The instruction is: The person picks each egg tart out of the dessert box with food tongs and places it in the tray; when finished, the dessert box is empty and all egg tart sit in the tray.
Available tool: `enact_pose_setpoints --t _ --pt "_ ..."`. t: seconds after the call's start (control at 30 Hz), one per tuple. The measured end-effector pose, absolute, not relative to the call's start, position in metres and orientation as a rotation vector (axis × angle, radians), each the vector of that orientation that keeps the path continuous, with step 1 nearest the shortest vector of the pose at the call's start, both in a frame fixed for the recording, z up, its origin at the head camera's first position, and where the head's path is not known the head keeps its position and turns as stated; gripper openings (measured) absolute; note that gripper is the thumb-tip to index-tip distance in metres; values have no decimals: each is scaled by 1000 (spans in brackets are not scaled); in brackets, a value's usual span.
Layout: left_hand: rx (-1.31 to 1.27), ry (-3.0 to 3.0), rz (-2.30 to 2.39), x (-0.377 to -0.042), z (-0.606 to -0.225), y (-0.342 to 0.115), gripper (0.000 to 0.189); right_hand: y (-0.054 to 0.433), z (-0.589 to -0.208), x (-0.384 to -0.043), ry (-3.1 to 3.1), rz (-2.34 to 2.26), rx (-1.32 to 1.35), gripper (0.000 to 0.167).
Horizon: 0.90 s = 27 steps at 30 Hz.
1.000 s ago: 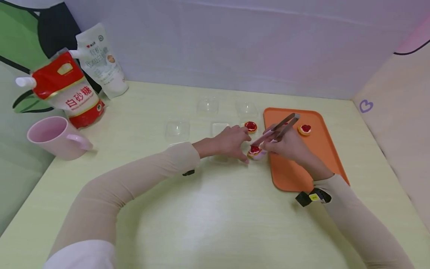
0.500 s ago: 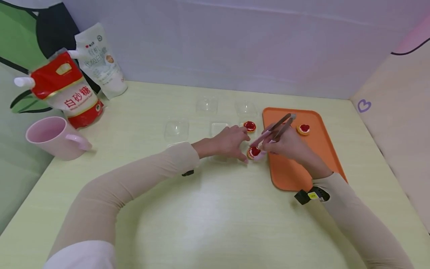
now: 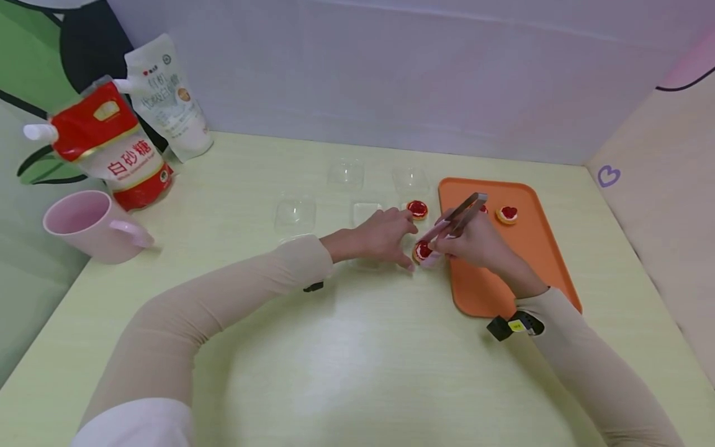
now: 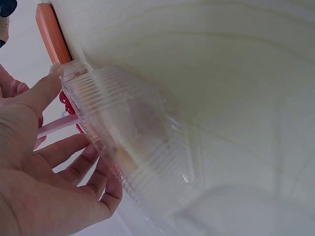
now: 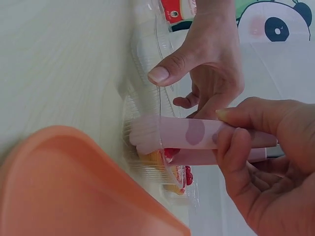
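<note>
My right hand [image 3: 475,241] grips a pair of tongs [image 5: 189,132] with pink ends and metal handles. Their broad ends reach down inside a clear plastic box [image 4: 130,123], at a small tart [image 3: 422,251] with red topping and a yellowish crust. My left hand [image 3: 382,236] holds that box by its rim, thumb on the near side and curved fingers along the other. Just behind, a second red-topped tart [image 3: 417,210] sits in another clear box. The orange tray [image 3: 480,292] under my right forearm bears a tart [image 3: 507,215] and another, mostly hidden behind my hand.
Several other clear boxes [image 3: 295,214] stand on the table left of and behind my hands. A pink mug [image 3: 92,230], a red-and-white sugar pouch [image 3: 120,149] and a white pouch [image 3: 167,102] stand at the left. A wall hanging [image 3: 357,81] closes off the back.
My right hand and the tongs' handle end have shifted slightly left and down. The tart at the tongs' ends looks flatter than before. My left hand has stayed in place.
</note>
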<state>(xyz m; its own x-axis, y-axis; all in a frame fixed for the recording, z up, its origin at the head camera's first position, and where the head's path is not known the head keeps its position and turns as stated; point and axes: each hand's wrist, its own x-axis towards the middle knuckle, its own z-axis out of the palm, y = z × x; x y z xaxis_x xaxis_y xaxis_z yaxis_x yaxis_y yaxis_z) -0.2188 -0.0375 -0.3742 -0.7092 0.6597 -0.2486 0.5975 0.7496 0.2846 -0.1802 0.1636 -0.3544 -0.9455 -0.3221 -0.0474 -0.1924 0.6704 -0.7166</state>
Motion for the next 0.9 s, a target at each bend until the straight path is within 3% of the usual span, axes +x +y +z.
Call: enact_pose_setpoints --t 0.23,0.57,0.9 --pt "949 2611 267 -218 -373 -38 75 164 -354 -179 2726 -1138 -455 15" --pt "956 2597 274 -218 -373 -38 75 183 -329 -176 2721 -1384 -372 20" --pt "975 2594 292 -218 -374 -39 76 229 -320 -174 2884 -1379 -113 29"
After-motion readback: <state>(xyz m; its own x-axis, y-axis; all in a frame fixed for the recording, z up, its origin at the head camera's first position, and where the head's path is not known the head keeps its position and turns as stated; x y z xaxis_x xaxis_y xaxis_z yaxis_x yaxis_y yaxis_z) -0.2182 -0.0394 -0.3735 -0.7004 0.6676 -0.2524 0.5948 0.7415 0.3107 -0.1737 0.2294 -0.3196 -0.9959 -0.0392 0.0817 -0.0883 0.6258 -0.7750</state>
